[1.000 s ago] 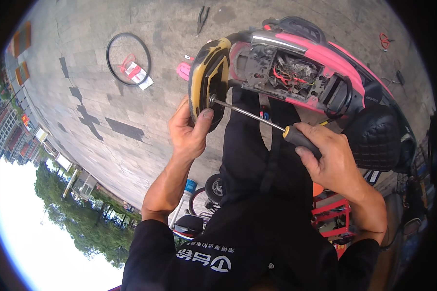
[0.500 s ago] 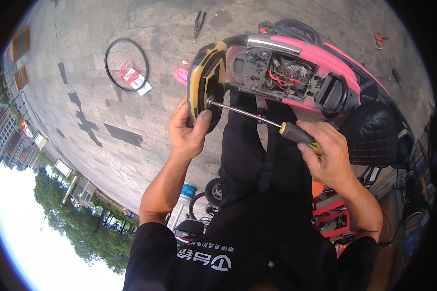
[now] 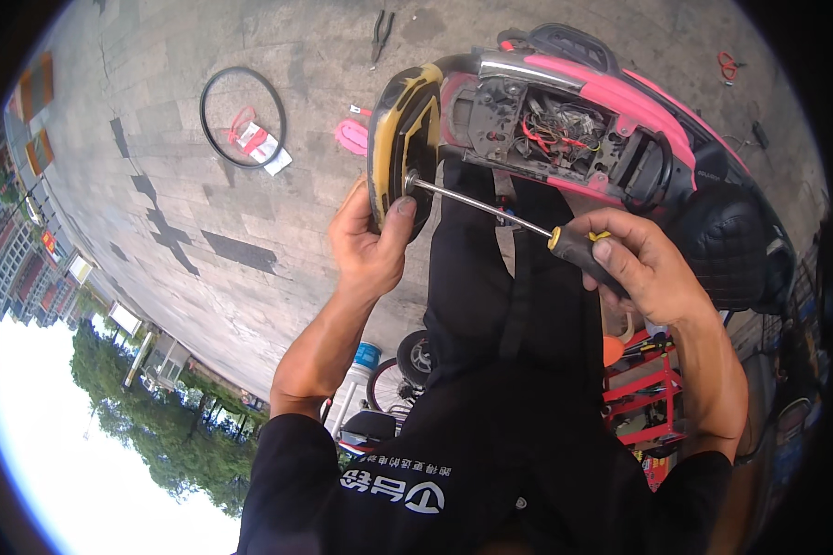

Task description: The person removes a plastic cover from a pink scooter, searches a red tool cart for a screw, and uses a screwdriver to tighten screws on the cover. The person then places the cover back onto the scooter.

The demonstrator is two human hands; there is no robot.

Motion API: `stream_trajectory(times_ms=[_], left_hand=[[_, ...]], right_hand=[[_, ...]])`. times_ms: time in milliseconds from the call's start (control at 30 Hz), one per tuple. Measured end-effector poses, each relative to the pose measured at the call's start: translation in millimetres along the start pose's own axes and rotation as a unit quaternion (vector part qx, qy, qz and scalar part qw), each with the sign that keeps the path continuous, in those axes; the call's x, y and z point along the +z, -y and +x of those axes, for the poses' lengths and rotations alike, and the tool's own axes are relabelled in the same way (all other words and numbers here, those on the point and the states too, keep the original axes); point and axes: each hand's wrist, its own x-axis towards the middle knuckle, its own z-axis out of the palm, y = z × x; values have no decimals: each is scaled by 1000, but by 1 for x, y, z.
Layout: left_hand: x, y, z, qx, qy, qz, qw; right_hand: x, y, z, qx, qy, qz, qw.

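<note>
A screwdriver [image 3: 486, 211] with a long metal shaft and a black-and-yellow handle lies in the grip of my right hand [image 3: 648, 268]. Its tip meets a small round metal fitting [image 3: 412, 179] on the inner side of a curved yellow-and-black scooter part [image 3: 382, 129]. My left hand [image 3: 370, 245] clasps that part's lower end, thumb beside the fitting and fingers hidden behind. Beyond my legs is a pink scooter body [image 3: 662, 120] on its side, its open bay showing tangled wires [image 3: 565, 134]. The yellow part appears to join the scooter's left end.
A black ring [image 3: 204, 120] lies on the paving at left, with a red-and-white packet [image 3: 257, 145] inside it. Pliers [image 3: 381, 39] lie at the far side, red-handled scissors [image 3: 728, 67] at far right. A red rack [image 3: 648, 398] of tools stands beside my right leg.
My right hand has turned about the screwdriver handle, its fingers now placed differently. Hands, screwdriver and scooter all sit slightly farther right in view. The tip stays at the fitting.
</note>
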Motion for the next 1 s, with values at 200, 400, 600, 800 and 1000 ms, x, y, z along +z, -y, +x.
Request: stream_trajectory(times_ms=[200,400,600,800,1000], left_hand=[[2,2,4,23,11,-25,999],[0,0,2,3,8,-39,999],[3,2,3,27,1,-15,1000],[2,0,-1,7,-14,0,1000],[-1,-1,4,26,17,-3,999]], right_hand=[[-4,-8,0,-134,-54,-112,983],[14,-29,3,-435,-217,-441,754],[11,-24,5,-464,-207,-501,700],[9,-6,4,-159,-70,-152,973],[-10,-3,9,-186,-29,-188,964]])
